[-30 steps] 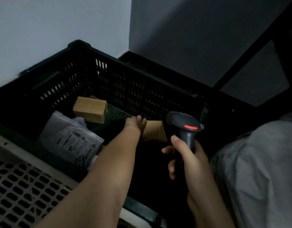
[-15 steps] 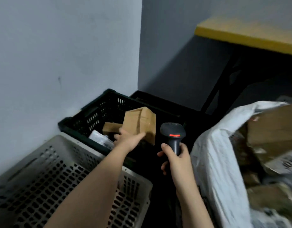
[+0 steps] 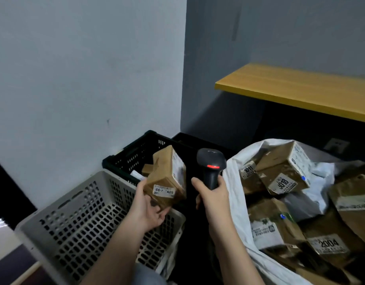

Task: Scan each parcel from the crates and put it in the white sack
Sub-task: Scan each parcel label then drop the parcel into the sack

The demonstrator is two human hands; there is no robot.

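Head view: creased brown parcel point(image 3: 167, 179), label seemingly smudged.

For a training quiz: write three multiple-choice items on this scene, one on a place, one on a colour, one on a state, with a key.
1. Where is the sack?
A. right of the scanner
B. inside the grey crate
C. on the shelf

2. What colour is the scanner's light?
A. green
B. red
C. blue

3. What is the left hand doing?
A. hanging idle
B. pressing the wall
C. holding a parcel

Key: 1 A, the sack lies right of the scanner; 2 B, a red bar glows on its head; 3 C, the fingers curl round the box.
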